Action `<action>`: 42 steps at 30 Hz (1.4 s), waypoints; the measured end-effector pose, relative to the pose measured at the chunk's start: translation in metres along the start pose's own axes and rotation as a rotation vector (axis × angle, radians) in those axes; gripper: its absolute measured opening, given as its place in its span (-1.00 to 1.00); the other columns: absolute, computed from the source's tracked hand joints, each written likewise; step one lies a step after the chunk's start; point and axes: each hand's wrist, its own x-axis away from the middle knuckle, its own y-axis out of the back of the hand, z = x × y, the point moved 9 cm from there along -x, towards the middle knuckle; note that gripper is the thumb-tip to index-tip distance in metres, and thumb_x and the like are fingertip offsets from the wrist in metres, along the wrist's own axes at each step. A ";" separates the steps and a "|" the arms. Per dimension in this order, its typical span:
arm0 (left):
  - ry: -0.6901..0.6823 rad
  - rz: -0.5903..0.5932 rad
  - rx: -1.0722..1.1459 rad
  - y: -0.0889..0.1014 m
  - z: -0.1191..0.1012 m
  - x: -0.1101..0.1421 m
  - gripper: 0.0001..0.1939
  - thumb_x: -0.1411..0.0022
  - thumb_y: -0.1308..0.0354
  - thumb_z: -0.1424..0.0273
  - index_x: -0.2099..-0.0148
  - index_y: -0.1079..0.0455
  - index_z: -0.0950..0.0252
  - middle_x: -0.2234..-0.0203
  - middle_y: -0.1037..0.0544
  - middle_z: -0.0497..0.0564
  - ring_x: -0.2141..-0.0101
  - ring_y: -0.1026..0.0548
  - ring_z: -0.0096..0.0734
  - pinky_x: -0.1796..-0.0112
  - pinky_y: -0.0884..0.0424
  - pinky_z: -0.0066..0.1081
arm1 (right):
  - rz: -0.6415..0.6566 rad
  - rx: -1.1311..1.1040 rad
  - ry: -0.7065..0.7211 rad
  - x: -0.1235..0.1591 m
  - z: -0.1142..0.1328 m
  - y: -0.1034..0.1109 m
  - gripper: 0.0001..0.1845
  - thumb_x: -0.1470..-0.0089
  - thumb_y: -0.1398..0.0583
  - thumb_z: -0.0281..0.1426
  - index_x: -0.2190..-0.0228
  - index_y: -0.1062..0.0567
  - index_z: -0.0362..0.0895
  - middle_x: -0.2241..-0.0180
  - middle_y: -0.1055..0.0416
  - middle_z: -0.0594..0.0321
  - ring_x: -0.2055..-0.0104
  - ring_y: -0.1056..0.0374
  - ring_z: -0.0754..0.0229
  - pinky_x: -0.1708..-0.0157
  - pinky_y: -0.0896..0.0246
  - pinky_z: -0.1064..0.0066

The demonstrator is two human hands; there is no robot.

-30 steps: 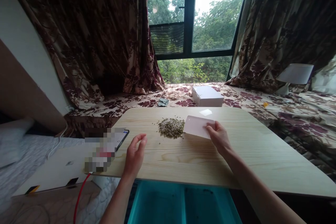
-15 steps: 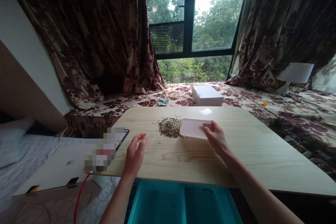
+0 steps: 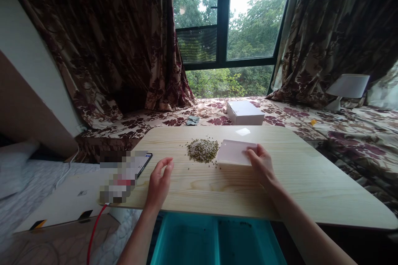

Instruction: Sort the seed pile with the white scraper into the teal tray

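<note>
A flat white plastic scraper with rounded corners is pinched at its right end between the thumb and fingers of my right hand. Its left edge stands just right of a heap of small greenish grains mixed with white ones, with a narrow gap between them. My left hand rests near the table's front left, fingers loosely curled and thumb apart, holding nothing. A few stray grains lie around the heap.
Below the front edge of the wooden table sits a teal two-part container with some dark specks. A partly blurred phone with a red cable lies left. Behind are a white box and a lamp.
My right hand has moved the scraper a little to the right, away from the heap's edge. The left hand stays in place.
</note>
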 end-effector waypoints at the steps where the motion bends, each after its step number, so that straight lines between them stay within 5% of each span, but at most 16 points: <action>1: 0.000 -0.002 0.000 0.000 0.000 0.000 -0.53 -0.09 -0.11 0.02 0.13 -0.42 0.29 0.18 -0.53 0.09 0.04 -0.43 -0.13 -0.03 -0.26 -0.19 | -0.010 0.008 0.000 0.000 0.000 0.001 -0.84 0.25 -0.20 -0.31 0.53 -0.39 -0.11 0.61 -0.28 0.39 0.55 -0.13 0.29 0.51 -0.07 0.43; 42: -0.010 -0.002 -0.010 0.001 -0.002 0.001 -0.55 -0.12 -0.11 0.04 0.13 -0.43 0.29 0.17 -0.54 0.08 0.04 -0.44 -0.14 -0.03 -0.27 -0.20 | -0.002 -0.005 0.061 0.006 0.014 -0.003 -0.88 0.25 -0.16 -0.33 0.56 -0.36 -0.10 0.61 -0.28 0.38 0.54 -0.12 0.28 0.51 -0.08 0.44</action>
